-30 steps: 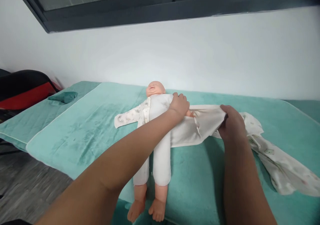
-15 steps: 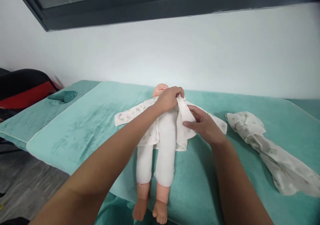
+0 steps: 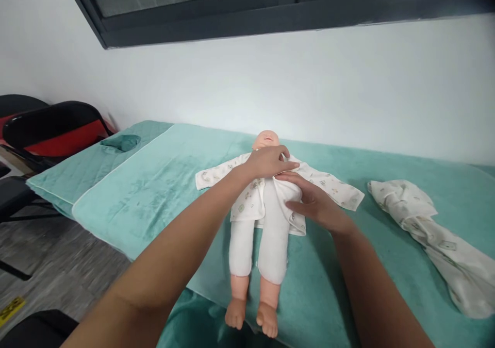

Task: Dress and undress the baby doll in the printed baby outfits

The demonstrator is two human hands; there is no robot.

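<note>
A baby doll (image 3: 266,245) lies on its back on the teal padded table (image 3: 154,183), head toward the wall, bare feet over the near edge. It wears a white patterned jacket (image 3: 332,185) with both sleeves spread out. My left hand (image 3: 268,161) rests on the doll's chest just under the chin, fingers curled on the jacket's collar. My right hand (image 3: 315,203) lies flat on the doll's belly, fingers stretched out, pressing the right jacket flap down.
A crumpled white patterned cloth (image 3: 433,234) lies on the table to the right. A small folded teal cloth (image 3: 120,142) sits at the far left corner. Black and red chairs (image 3: 50,131) stand at the left, over a grey floor. A white wall is behind.
The right jacket flap was pulled out to the side, then folded over the doll's front. My right hand moved from the flap's edge to flat on the belly; my left went up to the collar.
</note>
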